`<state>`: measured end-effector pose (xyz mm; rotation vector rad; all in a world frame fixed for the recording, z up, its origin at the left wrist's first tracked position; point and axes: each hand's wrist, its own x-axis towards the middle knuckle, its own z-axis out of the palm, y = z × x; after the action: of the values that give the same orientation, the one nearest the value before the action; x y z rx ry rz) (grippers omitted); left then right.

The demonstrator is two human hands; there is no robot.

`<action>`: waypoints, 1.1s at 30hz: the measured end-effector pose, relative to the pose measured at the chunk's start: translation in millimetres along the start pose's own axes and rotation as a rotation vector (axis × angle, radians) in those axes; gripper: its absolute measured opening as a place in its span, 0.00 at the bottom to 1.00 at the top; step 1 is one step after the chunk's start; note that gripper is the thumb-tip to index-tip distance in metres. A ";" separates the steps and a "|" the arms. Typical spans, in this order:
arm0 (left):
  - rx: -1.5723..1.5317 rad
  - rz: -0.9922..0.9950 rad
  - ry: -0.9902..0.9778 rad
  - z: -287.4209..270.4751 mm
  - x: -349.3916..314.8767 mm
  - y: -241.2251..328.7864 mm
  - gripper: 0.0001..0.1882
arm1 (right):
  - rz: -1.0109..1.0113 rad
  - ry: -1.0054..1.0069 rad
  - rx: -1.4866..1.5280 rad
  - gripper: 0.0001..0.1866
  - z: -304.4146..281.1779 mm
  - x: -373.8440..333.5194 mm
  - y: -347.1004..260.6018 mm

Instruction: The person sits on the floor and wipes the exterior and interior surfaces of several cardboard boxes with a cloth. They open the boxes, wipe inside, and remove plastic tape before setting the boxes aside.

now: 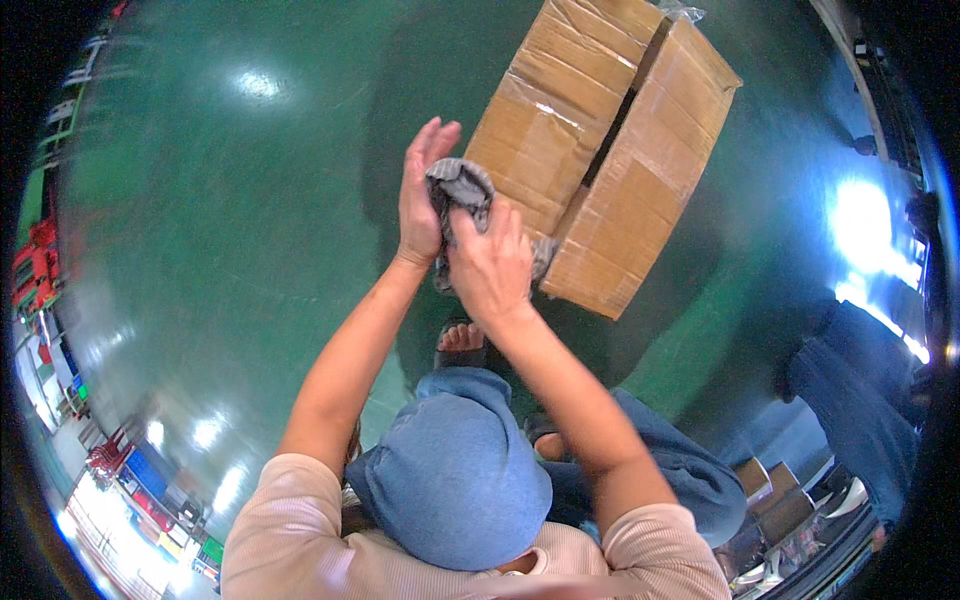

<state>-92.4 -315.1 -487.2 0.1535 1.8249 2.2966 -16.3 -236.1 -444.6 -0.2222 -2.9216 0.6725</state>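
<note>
In front of me, a grey knitted work glove [461, 180] sits between my two hands, its opening facing upward and away. My left hand [421, 190] rests along the glove's left side with its fingers stretched out. With curled fingers and a thumb at the glove's opening, my right hand [490, 258] grips it. Part of the glove is hidden behind the hands. Just right of my hands stands a brown cardboard box [555, 120]; its taped top flaps leave a dark gap between them. Another piece of grey knit [543, 258] shows beside my right hand, near the box's lower corner.
The green floor [250, 200] spreads around the box. My sandalled foot [461, 337] is close below my hands. Dark blue clothing [855, 390], apparently another person's, appears at the right edge. Smaller cartons [780, 505] lie at the lower right, and red items [38, 262] line the far left.
</note>
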 end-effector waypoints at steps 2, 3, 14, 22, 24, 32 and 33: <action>0.226 0.010 -0.052 -1.8 -2.1 -1.4 0.28 | -0.049 0.108 -0.045 0.10 5.1 20.9 18.8; 0.462 -0.107 -0.040 -2.5 -5.1 -1.6 0.27 | -0.042 0.210 -0.085 0.10 11.9 41.4 30.3; 0.535 0.105 -0.083 6.4 6.2 -23.9 0.26 | 0.222 0.122 -0.164 0.10 -11.8 36.9 21.9; 0.747 0.040 -0.215 -2.0 9.4 -10.5 0.24 | 0.332 0.205 0.050 0.18 -25.3 100.1 36.7; 0.840 0.145 -0.246 4.8 14.9 9.0 0.22 | 0.279 0.204 0.261 0.20 -51.2 103.7 45.9; 1.322 0.719 -0.689 95.3 -11.2 30.6 0.29 | 0.405 0.641 0.050 0.16 -163.7 -31.2 131.2; 1.357 0.728 -0.803 102.9 -13.5 25.0 0.29 | 0.444 0.573 0.029 0.15 -152.1 -43.0 132.4</action>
<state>-60.4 -225.7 -438.6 1.7758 2.5402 0.4642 65.7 -61.5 -371.9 -0.9109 -2.3196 0.5787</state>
